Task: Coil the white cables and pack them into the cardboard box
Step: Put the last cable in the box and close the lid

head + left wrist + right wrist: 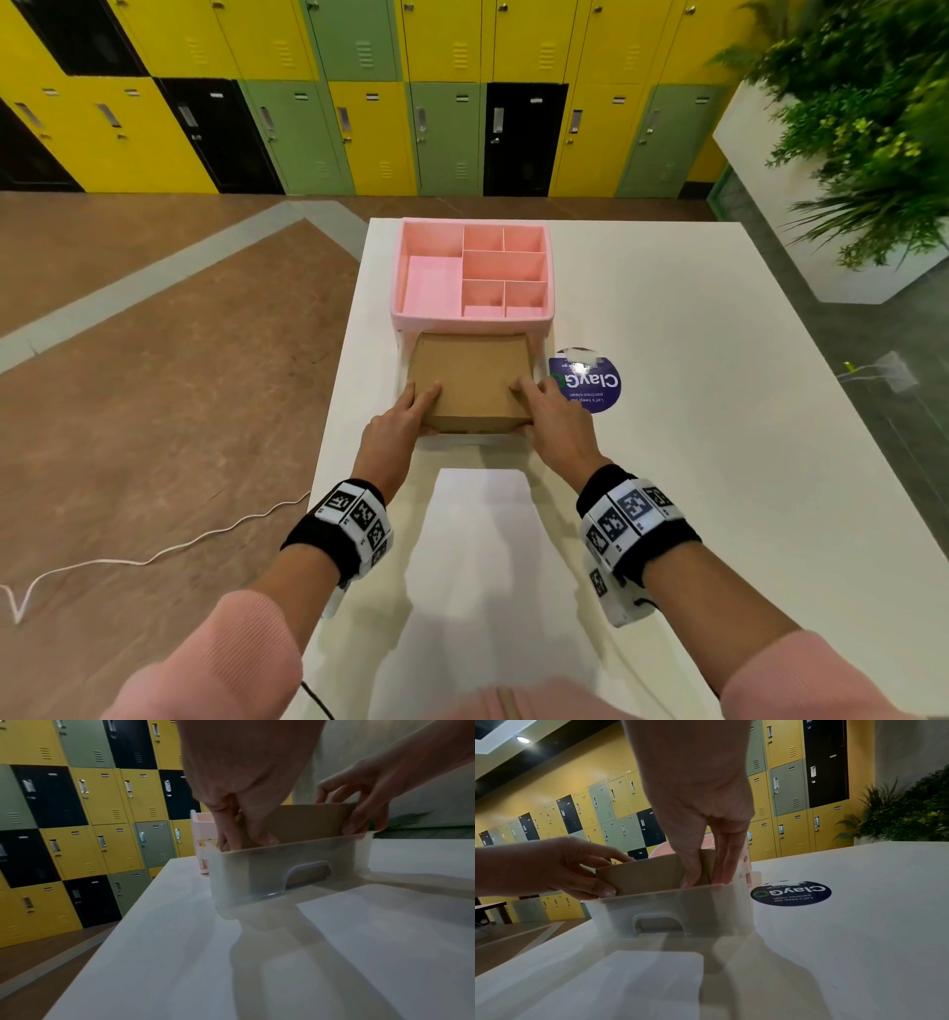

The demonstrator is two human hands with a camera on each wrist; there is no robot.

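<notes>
Both hands, left hand (411,411) and right hand (547,411), have fingers (356,825) clamped on the closed cardboard box (470,388) seated in a translucent drawer (290,870) on the tabletop (719,462); the snug fit could jam it or drag the drawer.

Matt brown cardboard box (470,383) sitting in a translucent frosted plastic drawer (282,874), pink plastic organizer (472,272) looking smooth, white surface (719,411) showing a faint sheen

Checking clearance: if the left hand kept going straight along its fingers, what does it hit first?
Its fingers already lie on the cardboard box lid; beyond that, the left hand would most likely meet the pink organizer front wall. Height over that wall is unclear.
</notes>
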